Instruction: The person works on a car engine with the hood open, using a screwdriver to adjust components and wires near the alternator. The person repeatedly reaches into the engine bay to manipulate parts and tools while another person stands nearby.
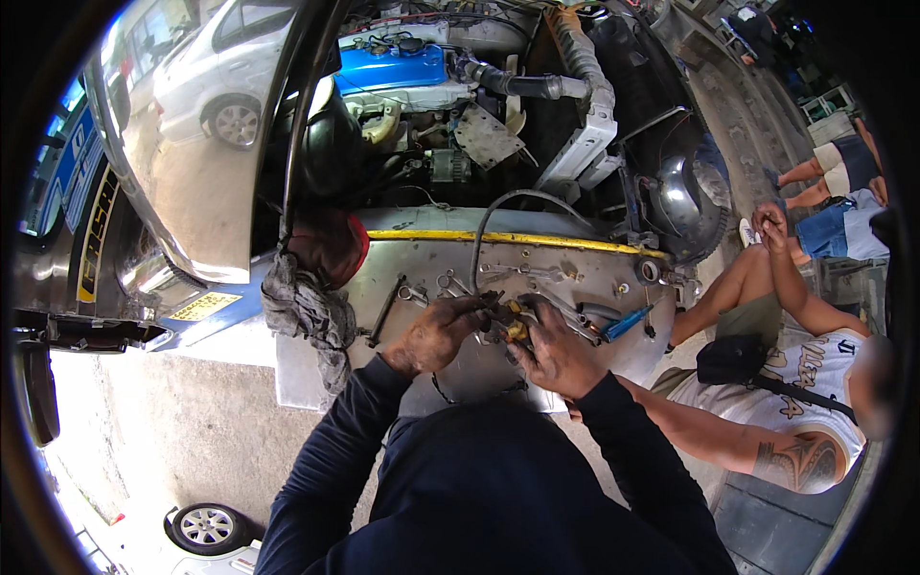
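Observation:
Over a worn metal panel, my left hand (433,337) and my right hand (563,356) come close together. Both are closed around a small dark and brass-coloured metal part (517,332), whose exact kind I cannot make out. Fingers cover much of it. A grey hose (476,251) curves from the engine bay down toward the part; whether they join is hidden. Left of my left hand lie a long dark bar-shaped tool (387,309) and a wrench (414,293). A blue-handled screwdriver (627,323) rests beyond my right hand.
A grey rag (309,311) and a dark red-edged cloth item (331,247) lie at the left. Ahead is an open engine bay with a blue engine cover (391,69). A raised hood (216,125) stands at left. A person (781,383) sits close at right.

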A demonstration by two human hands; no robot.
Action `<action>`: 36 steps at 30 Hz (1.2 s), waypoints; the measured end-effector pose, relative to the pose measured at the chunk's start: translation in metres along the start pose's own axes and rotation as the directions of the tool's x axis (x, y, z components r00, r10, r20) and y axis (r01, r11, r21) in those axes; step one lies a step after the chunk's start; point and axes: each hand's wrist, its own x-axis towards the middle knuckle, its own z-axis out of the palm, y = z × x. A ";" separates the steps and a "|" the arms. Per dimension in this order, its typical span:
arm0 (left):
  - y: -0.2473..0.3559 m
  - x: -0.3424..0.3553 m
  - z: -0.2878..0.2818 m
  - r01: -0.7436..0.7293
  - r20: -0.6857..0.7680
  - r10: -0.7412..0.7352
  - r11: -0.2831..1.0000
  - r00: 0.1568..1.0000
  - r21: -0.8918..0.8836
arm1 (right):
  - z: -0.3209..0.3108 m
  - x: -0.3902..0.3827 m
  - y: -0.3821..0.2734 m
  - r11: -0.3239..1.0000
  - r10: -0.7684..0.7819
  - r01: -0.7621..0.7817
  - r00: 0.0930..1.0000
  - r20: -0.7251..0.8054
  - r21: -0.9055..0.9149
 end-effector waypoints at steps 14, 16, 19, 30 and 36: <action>0.008 -0.006 0.023 0.090 -0.288 -0.061 0.992 0.956 0.090 | -0.010 -0.002 -0.031 0.966 0.211 -0.228 0.968 0.135 0.125; 0.001 -0.007 0.038 0.074 -0.355 0.013 0.970 0.935 0.232 | -0.012 -0.010 -0.037 0.900 0.321 -0.366 0.924 0.208 0.235; -0.013 -0.010 0.054 0.107 -0.314 0.005 0.935 0.950 0.338 | -0.012 -0.021 -0.044 0.865 0.440 -0.494 0.831 0.339 0.087; -0.028 -0.012 0.069 -0.001 -0.095 0.117 0.636 0.989 0.771 | -0.026 -0.020 -0.035 0.670 0.438 -0.689 0.666 0.604 0.275; -0.009 -0.009 0.060 0.181 -0.264 -0.134 0.970 0.955 0.164 | 0.009 -0.034 -0.030 0.923 0.303 -0.334 0.937 0.174 0.192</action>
